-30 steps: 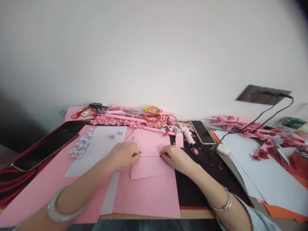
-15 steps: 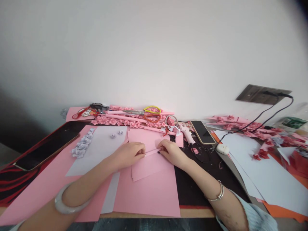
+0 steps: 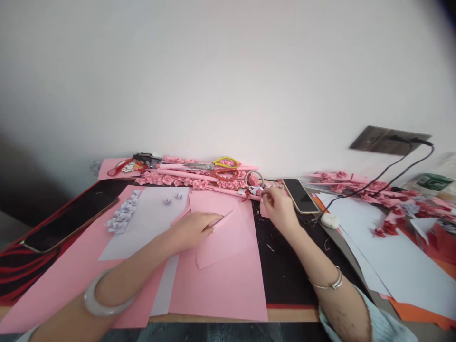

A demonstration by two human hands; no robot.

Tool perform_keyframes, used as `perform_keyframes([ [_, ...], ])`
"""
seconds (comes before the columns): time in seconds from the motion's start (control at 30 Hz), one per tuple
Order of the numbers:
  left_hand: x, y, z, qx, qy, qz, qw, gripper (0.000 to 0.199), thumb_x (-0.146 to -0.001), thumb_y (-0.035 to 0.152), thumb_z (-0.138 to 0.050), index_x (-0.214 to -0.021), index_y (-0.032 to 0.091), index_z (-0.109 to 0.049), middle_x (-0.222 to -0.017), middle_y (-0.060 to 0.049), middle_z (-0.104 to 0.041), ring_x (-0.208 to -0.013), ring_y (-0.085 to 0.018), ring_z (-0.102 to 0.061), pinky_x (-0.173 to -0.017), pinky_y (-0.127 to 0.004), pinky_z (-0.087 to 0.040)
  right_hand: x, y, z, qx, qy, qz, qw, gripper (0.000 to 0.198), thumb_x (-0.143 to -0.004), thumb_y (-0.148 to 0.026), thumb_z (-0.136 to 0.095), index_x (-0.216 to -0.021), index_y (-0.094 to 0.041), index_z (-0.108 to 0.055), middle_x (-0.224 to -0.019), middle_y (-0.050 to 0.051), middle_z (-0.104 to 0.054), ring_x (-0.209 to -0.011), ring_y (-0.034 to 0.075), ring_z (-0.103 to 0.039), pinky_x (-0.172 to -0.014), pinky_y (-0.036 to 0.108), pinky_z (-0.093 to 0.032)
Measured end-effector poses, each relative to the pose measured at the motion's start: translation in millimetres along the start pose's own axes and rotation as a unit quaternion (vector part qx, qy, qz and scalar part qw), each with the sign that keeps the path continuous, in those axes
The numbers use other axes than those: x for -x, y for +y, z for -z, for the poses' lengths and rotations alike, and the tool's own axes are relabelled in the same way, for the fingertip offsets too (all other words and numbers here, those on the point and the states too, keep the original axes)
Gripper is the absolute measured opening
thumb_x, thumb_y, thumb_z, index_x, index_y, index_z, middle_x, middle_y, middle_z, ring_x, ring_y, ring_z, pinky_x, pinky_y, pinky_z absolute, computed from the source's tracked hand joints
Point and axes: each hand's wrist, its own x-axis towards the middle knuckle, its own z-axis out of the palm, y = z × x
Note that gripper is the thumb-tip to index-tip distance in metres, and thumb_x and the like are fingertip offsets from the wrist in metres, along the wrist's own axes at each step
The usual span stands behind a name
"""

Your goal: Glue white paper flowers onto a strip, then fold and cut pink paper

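Observation:
My left hand (image 3: 195, 230) is closed over a thin pink paper roll (image 3: 223, 217), pinching it above a stack of pink paper sheets (image 3: 228, 247). The roll's free end points up and to the right, with a dark line along it. My right hand (image 3: 281, 209) is apart from the left, its fingers curled at the spot of a white hot glue gun, which the hand mostly hides. A white sheet (image 3: 149, 204) to the left bears a cluster of small white paper flowers (image 3: 123, 213) and two loose ones.
Scissors (image 3: 226, 164) with yellow and orange handles lie on pink paper flowers (image 3: 171, 179) along the wall. One phone (image 3: 301, 195) lies right, another dark device (image 3: 71, 216) left. Black cables (image 3: 384, 173) run from a wall socket (image 3: 390, 139). White sheets (image 3: 392, 251) lie at right.
My right hand has let go of the pink paper roll and moved right and away from me, covering the hot glue gun. My left hand keeps the roll, now angled up more steeply.

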Motion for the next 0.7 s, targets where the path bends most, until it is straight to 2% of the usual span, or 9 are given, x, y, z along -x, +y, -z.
perform_keyframes([
  [0.1, -0.6, -2.1, -1.5, 0.016, 0.001, -0.013, 1.000, 0.047, -0.077, 0.012, -0.038, -0.119, 0.029, -0.050, -0.109, -0.001, -0.064, -0.091, -0.019, -0.059, -0.073, -0.024, -0.039, -2.2, 20.7, 11.9, 0.072, 0.019, -0.095, 0.993, 0.027, -0.084, -0.023, -0.041, -0.107, -0.011, -0.048, -0.104, 0.018, -0.051, -0.097, 0.029, -0.050, -0.079, 0.038, -0.038],
  [0.23, -1.3, -7.3, -4.8, 0.025, 0.002, -0.004, 1.000, 0.052, -0.078, 0.013, -0.038, -0.127, 0.030, -0.045, -0.111, -0.002, -0.064, -0.093, -0.020, -0.060, -0.077, -0.025, -0.041, -2.2, 42.4, 8.5, 0.124, -0.038, -0.181, 0.975, 0.037, -0.076, -0.030, -0.052, -0.102, -0.005, -0.052, -0.102, 0.024, -0.051, -0.094, 0.035, -0.053, -0.074, 0.042, -0.040],
  [0.33, -1.8, -9.4, -5.9, 0.018, -0.001, 0.004, 1.000, 0.052, -0.079, 0.013, -0.038, -0.128, 0.030, -0.043, -0.107, -0.002, -0.066, -0.091, -0.019, -0.061, -0.077, -0.025, -0.042, -5.2, 50.9, 1.3, 0.125, -0.086, -0.209, 0.966, 0.038, -0.076, -0.032, -0.051, -0.103, -0.006, -0.053, -0.098, 0.022, -0.055, -0.086, 0.032, -0.058, -0.070, 0.038, -0.042],
  [0.43, -2.5, -10.1, -6.2, 0.011, -0.002, 0.005, 1.000, 0.051, -0.080, 0.014, -0.038, -0.128, 0.030, -0.044, -0.105, -0.002, -0.067, -0.090, -0.019, -0.062, -0.076, -0.025, -0.042, -9.1, 52.6, -2.7, 0.119, -0.107, -0.227, 0.961, 0.038, -0.076, -0.029, -0.050, -0.107, -0.009, -0.052, -0.096, 0.020, -0.057, -0.086, 0.029, -0.060, -0.069, 0.034, -0.042],
  [0.57, -3.2, -10.9, -6.5, 0.007, -0.003, 0.006, 1.000, 0.051, -0.080, 0.014, -0.038, -0.127, 0.030, -0.044, -0.103, -0.002, -0.068, -0.088, -0.019, -0.063, -0.075, -0.025, -0.042, -11.2, 49.2, -5.9, 0.110, -0.097, -0.245, 0.958, 0.042, -0.074, -0.028, -0.051, -0.113, -0.014, -0.046, -0.099, 0.017, -0.059, -0.093, 0.029, -0.059, -0.072, 0.035, -0.042],
  [0.7, -3.3, -11.7, -7.1, 0.006, -0.003, 0.011, 1.000, 0.050, -0.080, 0.015, -0.039, -0.128, 0.030, -0.044, -0.101, -0.002, -0.069, -0.087, -0.019, -0.062, -0.074, -0.024, -0.042, -11.8, 45.2, -8.6, 0.092, -0.058, -0.270, 0.957, 0.047, -0.075, -0.033, -0.048, -0.114, -0.007, -0.042, -0.094, 0.020, -0.059, -0.089, 0.033, -0.059, -0.070, 0.041, -0.042],
])
